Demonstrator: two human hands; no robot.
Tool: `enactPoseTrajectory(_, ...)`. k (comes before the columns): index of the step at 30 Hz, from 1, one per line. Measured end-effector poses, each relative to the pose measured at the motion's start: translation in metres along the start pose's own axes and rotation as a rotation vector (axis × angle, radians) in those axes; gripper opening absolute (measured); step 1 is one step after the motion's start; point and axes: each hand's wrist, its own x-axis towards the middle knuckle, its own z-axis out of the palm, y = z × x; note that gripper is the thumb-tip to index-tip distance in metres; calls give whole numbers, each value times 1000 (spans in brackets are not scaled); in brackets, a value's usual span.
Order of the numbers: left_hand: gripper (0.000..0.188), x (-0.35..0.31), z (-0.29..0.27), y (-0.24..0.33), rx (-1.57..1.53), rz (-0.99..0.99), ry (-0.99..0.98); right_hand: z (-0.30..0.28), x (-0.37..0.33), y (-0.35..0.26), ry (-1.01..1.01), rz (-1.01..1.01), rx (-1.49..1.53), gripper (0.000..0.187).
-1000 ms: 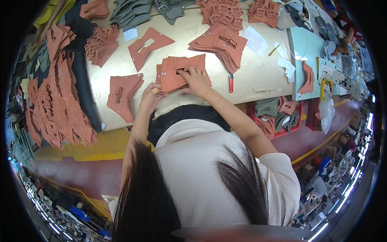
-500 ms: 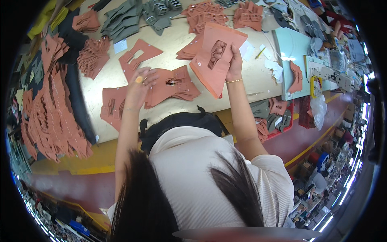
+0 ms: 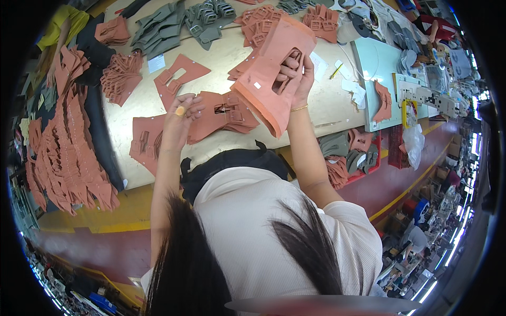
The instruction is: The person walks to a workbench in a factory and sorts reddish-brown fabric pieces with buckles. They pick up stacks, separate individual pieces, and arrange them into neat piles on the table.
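Observation:
My right hand [image 3: 295, 73] grips a thick stack of terracotta cut material pieces [image 3: 269, 79], lifted above the beige worktable [image 3: 327, 105] with its fingers through the cut-out. My left hand [image 3: 181, 117] rests with spread fingers on the edge of another flat pile of the same terracotta pieces [image 3: 224, 113] lying on the table in front of me.
More terracotta piles [image 3: 176, 76] and grey cut pieces [image 3: 158, 26] cover the far side of the table. Many terracotta pieces hang over a dark rack [image 3: 63, 152] at the left. A sewing machine [image 3: 427, 97] stands at the right, with a red bin of pieces [image 3: 353, 152] below.
My right hand has lifted the stack higher and tilted it upright. My left hand stays on the flat pile.

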Motion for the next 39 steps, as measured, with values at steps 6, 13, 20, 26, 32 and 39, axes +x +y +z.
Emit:
enactPoseTrajectory(6, 25, -4, -6, -6, 39, -36, 50, 15, -4, -5, 81, -72, -244, 35)
enactPoseTrajectory(13, 26, -17, -40, -20, 180, -121, 213, 36, 6, -66, 445, -382, -1477, 25)
enactPoseTrajectory(20, 26, -26, -80, -55, 219, -186, 332, -76, 37, -56, 298, -436, -2757, 41)
enactPoseTrajectory(26, 23, -34, -94, -77, 290, -268, 436, -145, 17, -15, 245, -348, -3012, 37)
enactPoseTrajectory(32, 23, -33, -97, -88, 331, -321, 445, -122, -2, 26, -24, -138, -2601, 28)
enactPoseTrajectory(39, 23, -19, -89, -93, 455, -303, 369, -135, -42, 68, 317, 219, -2337, 15)
